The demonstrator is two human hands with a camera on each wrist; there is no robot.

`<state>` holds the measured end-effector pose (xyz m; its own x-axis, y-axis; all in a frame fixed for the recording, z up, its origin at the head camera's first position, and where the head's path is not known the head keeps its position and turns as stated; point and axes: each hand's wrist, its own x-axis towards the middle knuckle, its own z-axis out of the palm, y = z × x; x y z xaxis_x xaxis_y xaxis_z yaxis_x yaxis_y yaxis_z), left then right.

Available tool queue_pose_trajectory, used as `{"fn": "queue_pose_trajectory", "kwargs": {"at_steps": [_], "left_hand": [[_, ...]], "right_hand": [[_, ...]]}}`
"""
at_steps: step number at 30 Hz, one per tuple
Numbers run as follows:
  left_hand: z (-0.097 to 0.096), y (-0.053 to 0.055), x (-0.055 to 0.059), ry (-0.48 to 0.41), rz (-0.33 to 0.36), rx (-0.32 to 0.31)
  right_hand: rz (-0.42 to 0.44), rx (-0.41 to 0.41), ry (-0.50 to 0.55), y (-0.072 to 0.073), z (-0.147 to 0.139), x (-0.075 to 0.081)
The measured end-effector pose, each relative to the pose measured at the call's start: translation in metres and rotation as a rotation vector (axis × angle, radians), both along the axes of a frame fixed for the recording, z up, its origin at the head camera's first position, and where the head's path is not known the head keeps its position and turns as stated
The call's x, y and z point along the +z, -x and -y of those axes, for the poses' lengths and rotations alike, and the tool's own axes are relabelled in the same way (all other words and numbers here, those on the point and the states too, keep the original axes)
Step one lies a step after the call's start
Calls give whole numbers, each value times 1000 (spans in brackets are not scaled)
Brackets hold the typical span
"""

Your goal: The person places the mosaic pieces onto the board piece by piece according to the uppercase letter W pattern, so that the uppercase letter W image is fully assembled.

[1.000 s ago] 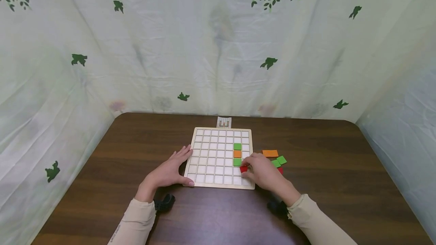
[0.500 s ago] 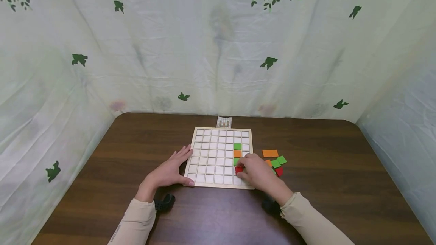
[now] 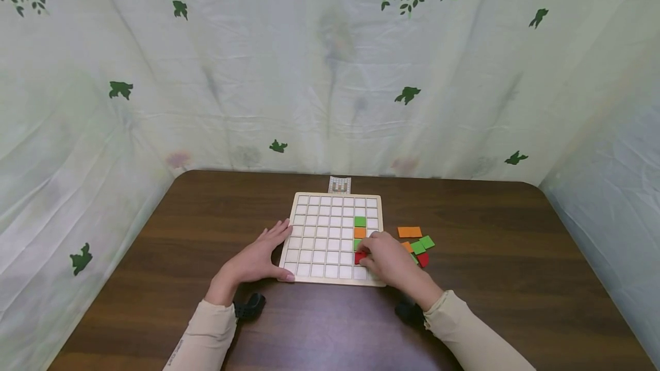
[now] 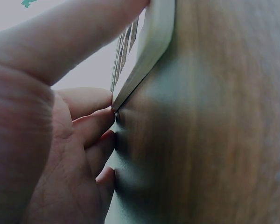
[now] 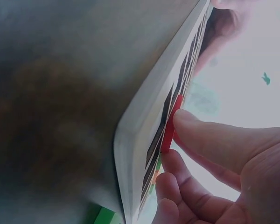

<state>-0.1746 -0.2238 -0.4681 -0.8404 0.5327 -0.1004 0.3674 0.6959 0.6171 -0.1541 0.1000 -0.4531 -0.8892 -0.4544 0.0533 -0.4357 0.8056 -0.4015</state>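
Note:
A square board [image 3: 320,233] with a grid of white cells lies flat on the table. My left hand [image 3: 258,257] rests at its left side, fingers straight along the edge and the thumb at the near left corner. My right hand [image 3: 394,259] pinches a red tile [image 3: 359,258] between thumb and fingers at the board's right part. In the right wrist view the red tile [image 5: 171,125] is on or just above the grid; I cannot tell if it is seated. Beyond it, a green tile [image 3: 360,221], an orange tile [image 3: 360,233] and a partly covered green tile [image 3: 357,243] form a column.
Right of the board lie several loose tiles, among them an orange one [image 3: 409,232], a green one [image 3: 426,241] and a red one [image 3: 423,260]. A small printed card [image 3: 339,185] sits behind the board. A white curtain [image 3: 309,73] hangs behind the brown table [image 3: 247,193].
My right hand has moved slightly left with the red tile, which now lines up below the column of tiles. My left hand and the board have stayed put.

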Motion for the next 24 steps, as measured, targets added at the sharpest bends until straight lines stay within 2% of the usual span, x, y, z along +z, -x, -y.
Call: {"fn": "queue_pose_trajectory", "kwargs": {"at_steps": [16,24], "left_hand": [[1,-1,3,0,11,5],[-1,-1,3,-2,24,9]], "right_hand": [[29,3,48,5,1,0],[68,-67,144,1,-13,7]]}}
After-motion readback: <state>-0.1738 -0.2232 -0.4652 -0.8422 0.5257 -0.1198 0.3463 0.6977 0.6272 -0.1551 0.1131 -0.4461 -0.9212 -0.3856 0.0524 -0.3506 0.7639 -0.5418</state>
